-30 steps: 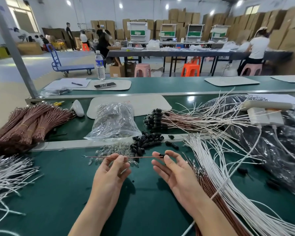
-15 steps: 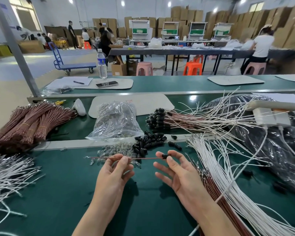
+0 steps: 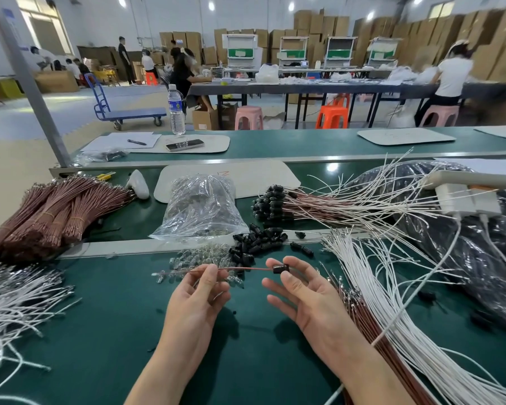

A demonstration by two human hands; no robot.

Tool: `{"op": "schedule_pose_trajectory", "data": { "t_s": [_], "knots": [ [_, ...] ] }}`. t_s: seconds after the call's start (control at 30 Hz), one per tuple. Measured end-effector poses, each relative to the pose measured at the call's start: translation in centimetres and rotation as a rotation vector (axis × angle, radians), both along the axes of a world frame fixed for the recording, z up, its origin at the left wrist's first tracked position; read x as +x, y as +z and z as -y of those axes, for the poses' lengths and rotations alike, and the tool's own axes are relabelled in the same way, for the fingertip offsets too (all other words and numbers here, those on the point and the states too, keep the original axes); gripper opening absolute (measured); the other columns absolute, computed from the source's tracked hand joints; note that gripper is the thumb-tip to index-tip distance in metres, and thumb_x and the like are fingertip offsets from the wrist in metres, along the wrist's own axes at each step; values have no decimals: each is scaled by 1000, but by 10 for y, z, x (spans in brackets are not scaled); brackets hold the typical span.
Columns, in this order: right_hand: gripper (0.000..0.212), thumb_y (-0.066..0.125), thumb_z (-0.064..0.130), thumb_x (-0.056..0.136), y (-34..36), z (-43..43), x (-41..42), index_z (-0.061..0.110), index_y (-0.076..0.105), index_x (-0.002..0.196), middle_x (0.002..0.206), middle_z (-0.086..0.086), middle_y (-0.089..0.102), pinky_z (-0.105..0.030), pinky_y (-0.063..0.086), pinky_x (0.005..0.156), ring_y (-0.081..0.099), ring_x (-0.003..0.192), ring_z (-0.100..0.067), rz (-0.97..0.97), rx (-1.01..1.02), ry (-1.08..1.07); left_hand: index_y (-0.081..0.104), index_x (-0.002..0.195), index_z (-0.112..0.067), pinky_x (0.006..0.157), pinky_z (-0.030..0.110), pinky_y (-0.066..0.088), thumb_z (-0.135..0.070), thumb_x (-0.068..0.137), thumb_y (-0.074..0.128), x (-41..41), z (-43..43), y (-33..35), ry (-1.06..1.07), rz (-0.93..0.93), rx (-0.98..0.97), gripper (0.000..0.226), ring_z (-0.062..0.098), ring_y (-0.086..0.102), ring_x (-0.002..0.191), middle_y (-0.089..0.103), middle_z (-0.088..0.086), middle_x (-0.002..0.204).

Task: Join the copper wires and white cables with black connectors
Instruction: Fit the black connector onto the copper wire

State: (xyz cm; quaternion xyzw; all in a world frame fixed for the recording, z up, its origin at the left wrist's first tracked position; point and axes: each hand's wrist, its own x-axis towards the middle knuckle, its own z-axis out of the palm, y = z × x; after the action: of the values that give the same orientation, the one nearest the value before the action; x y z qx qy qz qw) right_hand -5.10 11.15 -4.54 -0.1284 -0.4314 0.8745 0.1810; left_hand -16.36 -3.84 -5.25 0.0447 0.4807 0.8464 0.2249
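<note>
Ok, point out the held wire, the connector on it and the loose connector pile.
wire (image 3: 246, 268), head view, its free middle stretch.
connector (image 3: 281, 269), head view, middle of its black body.
connector pile (image 3: 259, 244), head view, centre of the heap.

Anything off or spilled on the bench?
Minor only: a few black connectors lie strayed from their pile, toward the white cables, and small clear bulbs lie loose outside the bag. No damage visible.

Blk connector (image 3: 280, 269), copper-brn wire (image 3: 246, 268)
</note>
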Motion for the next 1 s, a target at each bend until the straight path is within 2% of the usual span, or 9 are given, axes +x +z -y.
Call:
{"op": "schedule_pose_trajectory", "data": {
  "t_s": [0.47,0.73,1.0],
  "knots": [
    [30,65,7,86,3,1,1,12,61,115,126,-11,70,-32,61,71,73,101,-31,-3,-71,1,65,92,-4,62,23,60,-30,83,61,2,-1,-2,-12,-20,-9,28,9,65,60,73,4,78],
    [30,65,8,87,5,3,2,12,60,117,128,-12,69,-34,63,73,74,100,-30,-16,-121,36,64,93,-8,63,22,58,-27,84,61,2,-1,-3,-37,-72,-34,21,8,65,64,73,2,81],
    [30,66,4,84,6,5,0,9,61,113,124,-13,71,-30,62,68,75,96,-29,-4,-146,14,64,97,-9,60,23,59,-25,84,64,-1,2,-2,-32,-1,15,20,9,67,62,74,5,82]
  ]
}}
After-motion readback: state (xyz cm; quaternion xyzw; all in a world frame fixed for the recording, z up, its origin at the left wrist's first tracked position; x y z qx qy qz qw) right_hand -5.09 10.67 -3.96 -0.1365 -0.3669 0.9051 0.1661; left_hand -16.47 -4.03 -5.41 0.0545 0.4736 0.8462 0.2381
